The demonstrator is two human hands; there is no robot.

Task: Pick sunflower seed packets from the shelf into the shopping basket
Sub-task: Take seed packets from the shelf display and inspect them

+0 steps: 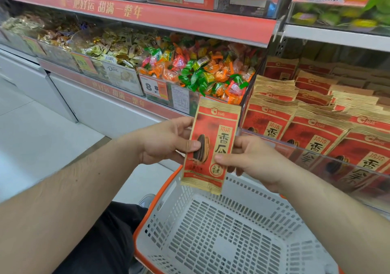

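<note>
Shelf (pixel 160 20) fills the top half, 9 to 3 o'clock, red edge strips with gold lettering. Shopping basket (pixel 221 227), grey slotted walls with orange rim, sits at 6 o'clock, nothing visible inside. Rows of seed packets (pixel 316 130) stand in the shelf section at 3 o'clock behind a clear lip. Bin of wrapped candy (pixel 202 71) at 12 o'clock, price tag (pixel 155 88) on its front. One seed packet (pixel 211 145) is upright, slightly tilted, dead centre, above the basket's far rim, clear of the shelf. Left hand (pixel 166 141) pinches its left edge, thumb on the front, fingers behind. Right hand (pixel 253 159) pinches its right edge likewise, thumb on the front.
</note>
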